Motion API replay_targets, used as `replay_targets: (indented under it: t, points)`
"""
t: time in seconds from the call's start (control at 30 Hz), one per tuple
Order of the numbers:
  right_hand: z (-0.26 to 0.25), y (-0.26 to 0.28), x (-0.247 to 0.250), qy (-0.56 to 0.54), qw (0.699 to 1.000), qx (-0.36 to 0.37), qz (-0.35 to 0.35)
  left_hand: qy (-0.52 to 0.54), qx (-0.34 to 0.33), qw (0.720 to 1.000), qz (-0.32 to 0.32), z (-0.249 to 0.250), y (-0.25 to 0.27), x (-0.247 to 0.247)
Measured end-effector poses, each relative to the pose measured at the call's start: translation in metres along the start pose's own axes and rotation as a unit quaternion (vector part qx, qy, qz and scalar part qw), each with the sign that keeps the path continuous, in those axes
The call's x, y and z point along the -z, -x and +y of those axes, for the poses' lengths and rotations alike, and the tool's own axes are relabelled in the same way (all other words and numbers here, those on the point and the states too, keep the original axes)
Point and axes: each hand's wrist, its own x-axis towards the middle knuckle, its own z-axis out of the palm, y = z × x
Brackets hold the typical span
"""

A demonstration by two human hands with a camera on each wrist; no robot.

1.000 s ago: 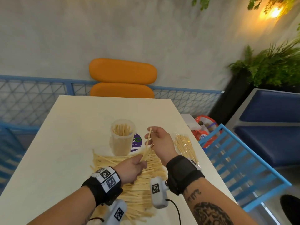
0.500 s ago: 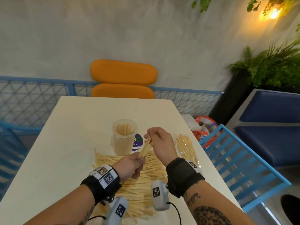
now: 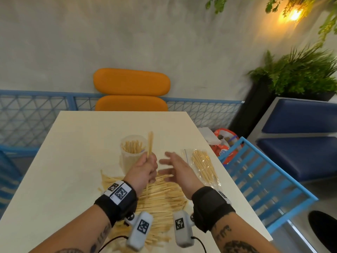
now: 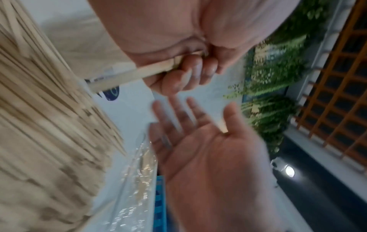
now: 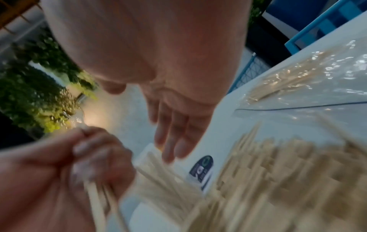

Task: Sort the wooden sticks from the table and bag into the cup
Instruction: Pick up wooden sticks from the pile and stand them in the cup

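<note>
My left hand (image 3: 148, 168) (image 4: 186, 73) (image 5: 89, 157) grips a small bundle of wooden sticks (image 3: 150, 143) (image 4: 139, 73), held nearly upright just in front of the clear plastic cup (image 3: 133, 152), which stands full of sticks. My right hand (image 3: 175, 167) (image 4: 198, 141) (image 5: 174, 136) hovers beside it with fingers spread and nothing in it. A big pile of loose sticks (image 3: 164, 196) (image 4: 39, 125) (image 5: 288, 172) lies on the cream table (image 3: 73, 161) under both hands. The clear bag of sticks (image 3: 204, 167) (image 5: 307, 78) lies flat to the right.
A round dark sticker (image 5: 202, 166) marks the table by the cup. An orange chair (image 3: 131, 88) stands at the far end. A blue slatted chair (image 3: 255, 179) holding packets (image 3: 224, 143) flanks the table's right edge.
My right hand has let go of the sticks and opened, moving slightly right. My left hand has raised the bundle upright and carried it forward to the cup.
</note>
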Motion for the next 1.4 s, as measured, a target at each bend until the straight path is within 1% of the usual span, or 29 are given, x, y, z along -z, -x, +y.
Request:
replay_targets:
  t: [0.07, 0.13, 0.23, 0.3, 0.37, 0.43, 0.5, 0.6, 0.67, 0.73, 0.8, 0.83, 0.9, 1.0, 1.07, 1.17, 1.23, 1.3, 1.4]
  points:
    - [0.011, 0.005, -0.007, -0.023, 0.994, -0.077, -0.071, 0.072, -0.028, 0.996, 0.048, 0.005, -0.006, -0.003]
    - [0.016, 0.01, -0.015, -0.09, 0.98, -0.138, -0.111, 0.08, -0.044, 0.994, 0.066, 0.008, -0.009, -0.007]
    - [0.012, 0.008, -0.023, -0.204, 0.955, -0.182, -0.119, 0.047, -0.044, 0.996, 0.066, 0.009, -0.006, -0.012]
    - [0.004, 0.003, -0.024, -0.222, 0.95, -0.193, -0.103, 0.002, -0.033, 0.997, 0.066, 0.003, -0.005, -0.01]
    - [0.0, -0.001, -0.022, -0.193, 0.96, -0.174, -0.102, -0.059, -0.016, 0.996, 0.063, -0.002, -0.006, -0.007]
    - [-0.001, -0.001, -0.019, -0.165, 0.968, -0.141, -0.127, -0.105, -0.009, 0.993, 0.058, -0.006, -0.007, -0.004]
    - [0.003, 0.0, -0.017, -0.147, 0.971, -0.125, -0.142, -0.102, -0.011, 0.993, 0.053, -0.005, -0.005, -0.004]
    - [0.009, 0.003, -0.017, -0.107, 0.98, -0.105, -0.134, -0.108, 0.005, 0.994, 0.034, 0.0, -0.002, -0.006]
    - [0.01, 0.006, -0.019, -0.05, 0.987, -0.088, -0.122, -0.107, -0.014, 0.993, 0.045, 0.005, -0.001, -0.007]
    - [0.012, 0.008, -0.019, 0.004, 0.99, -0.076, -0.119, -0.078, -0.065, 0.992, 0.079, 0.009, -0.005, -0.005]
    - [0.014, 0.011, -0.018, 0.028, 0.989, -0.077, -0.122, -0.053, -0.104, 0.987, 0.114, 0.011, -0.012, 0.0]
    - [0.014, 0.013, -0.019, 0.028, 0.989, -0.08, -0.124, -0.06, -0.11, 0.984, 0.123, 0.011, -0.014, 0.002]
    - [0.015, 0.016, -0.02, 0.016, 0.989, -0.083, -0.123, -0.104, -0.105, 0.983, 0.11, 0.012, -0.014, 0.003]
    - [0.01, 0.017, -0.025, 0.021, 0.992, -0.069, -0.108, -0.18, -0.096, 0.977, 0.061, 0.011, -0.008, -0.003]
    - [0.008, 0.016, -0.027, 0.052, 0.994, -0.05, -0.084, -0.207, -0.105, 0.972, 0.043, 0.012, -0.007, -0.001]
    - [0.007, 0.007, -0.027, 0.098, 0.995, -0.004, -0.035, -0.246, -0.124, 0.961, 0.019, 0.027, -0.009, 0.009]
    - [0.003, 0.001, -0.03, 0.115, 0.992, 0.038, -0.018, -0.264, -0.144, 0.954, 0.016, 0.043, -0.01, 0.016]
    - [-0.006, -0.004, -0.036, 0.105, 0.992, 0.071, -0.018, -0.26, -0.165, 0.951, 0.025, 0.059, -0.011, 0.024]
    - [-0.025, -0.014, -0.043, 0.047, 0.995, 0.085, -0.021, -0.265, -0.2, 0.94, 0.075, 0.086, -0.017, 0.039]
